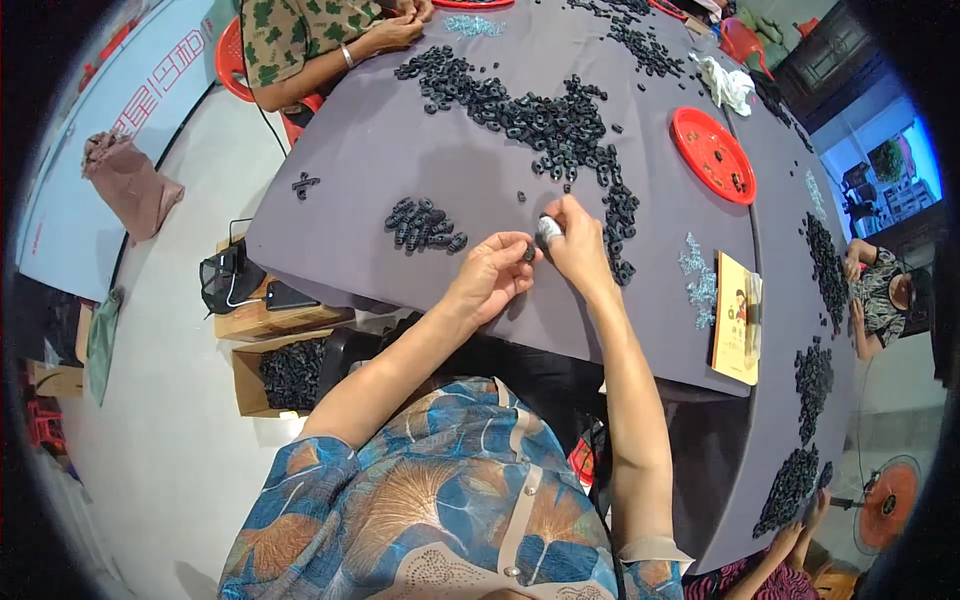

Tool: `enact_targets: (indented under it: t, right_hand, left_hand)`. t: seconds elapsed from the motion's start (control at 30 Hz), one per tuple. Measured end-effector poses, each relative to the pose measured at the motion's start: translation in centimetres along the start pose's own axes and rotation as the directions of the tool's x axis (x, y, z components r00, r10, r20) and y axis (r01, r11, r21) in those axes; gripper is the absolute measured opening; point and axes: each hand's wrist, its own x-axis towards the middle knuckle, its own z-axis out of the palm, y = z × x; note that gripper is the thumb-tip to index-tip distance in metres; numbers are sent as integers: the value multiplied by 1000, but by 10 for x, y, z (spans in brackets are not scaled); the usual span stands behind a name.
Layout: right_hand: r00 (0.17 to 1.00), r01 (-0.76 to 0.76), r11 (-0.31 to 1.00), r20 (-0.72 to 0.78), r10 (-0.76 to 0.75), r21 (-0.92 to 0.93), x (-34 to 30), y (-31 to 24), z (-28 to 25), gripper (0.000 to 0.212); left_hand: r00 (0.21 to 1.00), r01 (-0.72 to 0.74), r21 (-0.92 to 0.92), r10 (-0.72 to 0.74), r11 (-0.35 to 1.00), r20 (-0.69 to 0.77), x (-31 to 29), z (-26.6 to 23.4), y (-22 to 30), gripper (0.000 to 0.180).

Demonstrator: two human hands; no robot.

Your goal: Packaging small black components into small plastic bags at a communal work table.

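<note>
Over the near edge of the grey table, my left hand [492, 275] pinches a small black plastic part [529, 254] between thumb and forefinger. My right hand [578, 245] is close beside it, fingers closed together, with a whitish wrap [548, 229] around one digit. Whatever its fingertips hold is too small or hidden to make out. Just beyond lies a loose black piece [567, 188]. A small heap of black parts [424, 226] sits left of my hands. A long spread of similar parts [560, 125] runs beyond them and down to the right.
A red tray [714, 155] with a few small bits is at the right, near clear small pieces [698, 275] and a yellow booklet [736, 320]. Co-workers sit around the table; one has hands [395, 32] at the far left. A carton of black parts [290, 375] stands below left.
</note>
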Motion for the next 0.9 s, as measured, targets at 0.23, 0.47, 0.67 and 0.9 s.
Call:
enact_targets:
  t: [0.23,0.47,0.67,0.9]
  right_hand:
    - [912,-392,703,152,380,594,-50,5,-12,12]
    - [881,-401,482,182,438,779,-76,7,-12,13]
    - [872,-381,363,201,445,850,-79,12,-12,13]
    - [877,-361,365,178,447,858,-81,6,-12,23]
  left_hand:
    - [996,-17,150,30,989,-85,-1,8,-4,16]
    - [994,-28,239,52,971,-93,1,15,-13,14]
    - [992,-35,245,64,969,-113,2,12,-15,14]
    - [996,-38,230,55,972,-68,2,9,-14,14]
